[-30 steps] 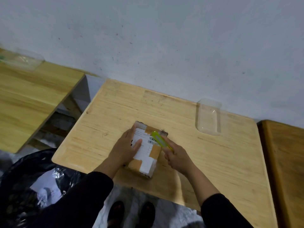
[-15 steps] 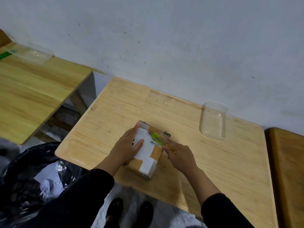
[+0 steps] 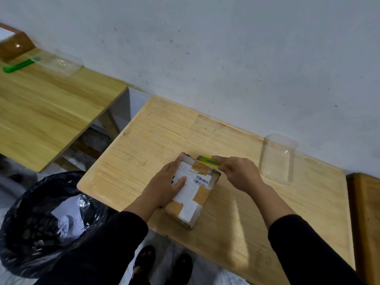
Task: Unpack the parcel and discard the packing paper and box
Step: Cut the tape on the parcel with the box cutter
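Note:
A small cardboard parcel (image 3: 194, 194) with brown tape and a white barcode label lies on the wooden table (image 3: 236, 223), near its front edge. My left hand (image 3: 167, 185) rests flat on the parcel's left side, fingers spread over the label. My right hand (image 3: 239, 174) grips a yellow-green utility knife (image 3: 208, 162) held sideways at the parcel's far end. Whether the blade touches the tape is hidden by the knife body.
A clear plastic tray (image 3: 277, 159) stands by the wall at the table's back right. A bin with a black bag (image 3: 39, 227) holding crumpled paper stands on the floor at front left. A second table (image 3: 47, 112) at left carries a clear tray (image 3: 65, 63) and a green knife (image 3: 18, 66).
My right hand has carried the knife from over the parcel's top to its far end, now held more sideways. My left hand stays on the parcel. The camera has shifted a little.

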Demonstrator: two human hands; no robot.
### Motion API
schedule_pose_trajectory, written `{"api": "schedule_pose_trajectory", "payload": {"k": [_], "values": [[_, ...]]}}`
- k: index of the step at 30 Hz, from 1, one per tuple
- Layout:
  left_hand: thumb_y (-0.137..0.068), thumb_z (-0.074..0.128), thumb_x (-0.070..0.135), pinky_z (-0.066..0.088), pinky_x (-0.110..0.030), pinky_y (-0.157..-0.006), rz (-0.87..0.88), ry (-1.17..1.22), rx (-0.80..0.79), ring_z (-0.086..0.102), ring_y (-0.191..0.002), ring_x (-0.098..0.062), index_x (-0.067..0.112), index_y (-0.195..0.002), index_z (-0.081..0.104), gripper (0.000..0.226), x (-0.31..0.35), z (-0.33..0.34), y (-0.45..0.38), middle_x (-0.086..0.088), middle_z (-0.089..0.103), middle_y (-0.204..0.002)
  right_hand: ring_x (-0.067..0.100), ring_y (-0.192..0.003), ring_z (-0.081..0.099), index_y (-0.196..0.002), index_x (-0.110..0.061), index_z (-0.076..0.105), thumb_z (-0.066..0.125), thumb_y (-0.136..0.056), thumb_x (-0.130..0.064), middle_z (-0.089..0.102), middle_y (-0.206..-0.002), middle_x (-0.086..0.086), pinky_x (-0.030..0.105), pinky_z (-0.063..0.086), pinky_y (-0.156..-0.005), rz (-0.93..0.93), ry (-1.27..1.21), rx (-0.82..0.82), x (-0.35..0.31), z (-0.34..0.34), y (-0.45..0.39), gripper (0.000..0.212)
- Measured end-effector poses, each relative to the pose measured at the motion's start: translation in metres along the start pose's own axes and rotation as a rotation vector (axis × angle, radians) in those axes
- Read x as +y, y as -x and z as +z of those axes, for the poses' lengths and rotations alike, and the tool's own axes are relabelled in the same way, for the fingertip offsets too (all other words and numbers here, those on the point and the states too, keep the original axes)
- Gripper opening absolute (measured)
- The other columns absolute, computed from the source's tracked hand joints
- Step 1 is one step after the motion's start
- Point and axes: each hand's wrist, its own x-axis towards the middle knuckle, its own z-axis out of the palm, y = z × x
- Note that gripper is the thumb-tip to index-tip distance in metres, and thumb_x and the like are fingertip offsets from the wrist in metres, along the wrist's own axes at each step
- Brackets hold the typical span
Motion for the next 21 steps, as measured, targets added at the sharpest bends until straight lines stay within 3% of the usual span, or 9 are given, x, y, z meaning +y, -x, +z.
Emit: {"api": "schedule_pose_trajectory", "payload": {"k": [6,12,17,21], "values": [[-0.093,0.044,0.042,0.034,-0.029,-0.103,-0.005,0.011,0.000,0.036,-0.132,-0.018,0.031,-0.147,-0.002,0.072,-0.001,0.001,0.000,-0.002,0.030,-0.150,0.005,-0.054,0.040,-0.124,-0.047,0.051,0.050,-0.094,-0.031,0.058,-0.077,-0.007,0.025,0.032,-0.050,-0.033,0.029,-0.065,0.002,-0.013,-0.013,0.034],[-0.093,0.045,0.043,0.029,-0.025,-0.104,-0.020,0.020,-0.018,0.034,-0.133,-0.017,0.031,-0.147,-0.003,0.073,-0.003,0.001,-0.001,-0.001,0.029,-0.150,0.015,-0.059,0.048,-0.124,-0.048,0.052,0.054,-0.092,-0.031,0.072,-0.093,0.001,0.032,0.044,-0.061,-0.046,0.012,-0.111,0.011,-0.010,-0.025,0.036],[-0.092,0.046,0.045,0.032,-0.027,-0.104,-0.040,0.029,-0.025,0.036,-0.131,-0.017,0.036,-0.146,-0.003,0.073,-0.001,-0.002,-0.002,0.000,0.031,-0.149,0.010,-0.052,0.041,-0.124,-0.047,0.052,0.054,-0.092,-0.031,0.071,-0.096,-0.001,0.030,0.039,-0.058,-0.092,0.020,-0.168,0.011,-0.018,-0.032,0.036],[-0.090,0.048,0.046,0.040,-0.029,-0.100,-0.052,0.037,-0.015,0.042,-0.126,-0.016,0.039,-0.145,-0.001,0.074,-0.001,-0.003,0.000,0.001,0.036,-0.146,0.012,-0.060,0.044,-0.126,-0.048,0.049,0.052,-0.093,-0.031,0.059,-0.081,-0.006,0.030,0.038,-0.061,-0.117,0.091,-0.221,0.010,-0.029,-0.035,0.037]]}}
